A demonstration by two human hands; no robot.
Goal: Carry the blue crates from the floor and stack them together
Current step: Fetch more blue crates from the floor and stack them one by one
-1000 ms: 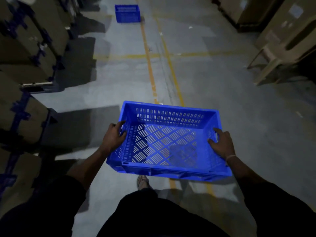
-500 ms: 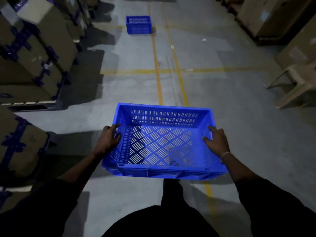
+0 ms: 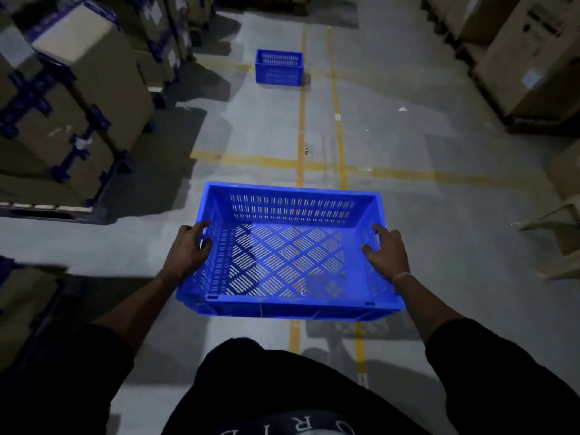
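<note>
I hold an empty blue slatted crate [image 3: 290,255] level in front of my body, above the floor. My left hand [image 3: 188,249] grips its left wall, fingers curled over the rim. My right hand [image 3: 384,251] grips the right wall the same way. A second blue crate [image 3: 278,68] stands on the floor far ahead, just left of the yellow lines.
Stacked cardboard boxes with blue strapping on pallets [image 3: 62,120] line the left side. More cartons [image 3: 518,51] stand at the right. A beige plastic chair [image 3: 558,227] sits at the right edge. Yellow floor lines [image 3: 301,120] run ahead down the concrete aisle.
I have walked forward with the crate in both hands. The far crate, the boxes and the crossing yellow line have come closer and lower in view; my grip is unchanged.
</note>
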